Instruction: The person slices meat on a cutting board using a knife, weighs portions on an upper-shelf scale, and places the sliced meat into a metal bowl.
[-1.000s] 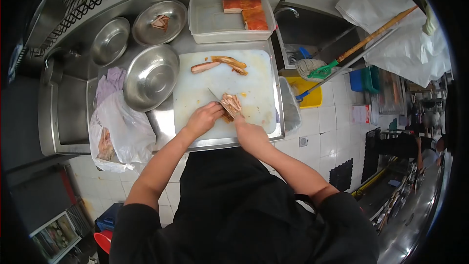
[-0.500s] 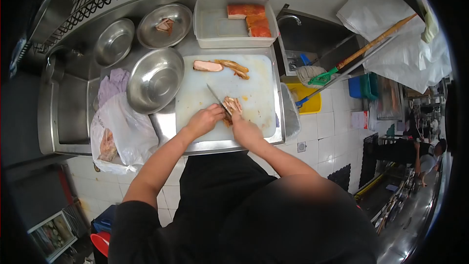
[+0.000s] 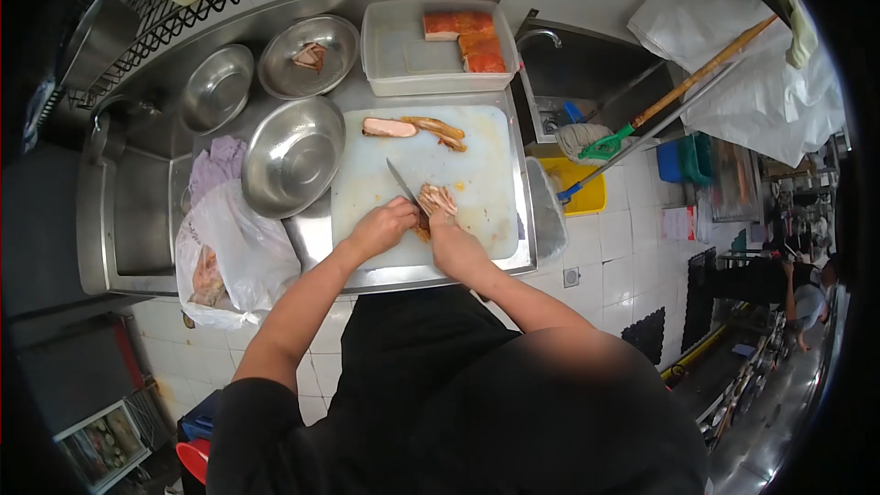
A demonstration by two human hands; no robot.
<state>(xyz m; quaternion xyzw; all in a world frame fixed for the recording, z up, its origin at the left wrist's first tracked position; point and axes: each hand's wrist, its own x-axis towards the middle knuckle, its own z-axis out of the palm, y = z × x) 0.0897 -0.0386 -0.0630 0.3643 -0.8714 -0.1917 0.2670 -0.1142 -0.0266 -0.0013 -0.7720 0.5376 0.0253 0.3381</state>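
Note:
On the white cutting board (image 3: 367,188), my right hand (image 3: 456,243) is wrapped round a knife (image 3: 400,178), whose blade points away and to the left. My left hand (image 3: 383,227) is closed, with curled fingertips against the brown piece of meat (image 3: 423,233) beside the blade; the fingers partly hide it. Thin slices of meat (image 3: 438,199) lie fanned just beyond my right hand, on the right side of the knife. Farther back on the board are a pale slab of meat (image 3: 389,128) and a browned strip (image 3: 440,131).
A plastic tub (image 3: 394,84) with red-skinned meat blocks (image 3: 478,50) stands behind the board. Steel bowls (image 3: 295,156) sit at left, one holding scraps (image 3: 310,57). A plastic bag (image 3: 243,247) lies by the left sink (image 3: 142,220). A mop (image 3: 587,142) leans at right; another person (image 3: 797,298) stands far right.
My right hand and the knife have shifted only slightly, and the knife handle is less visible. My left hand stays by the meat. The whole view has moved a little.

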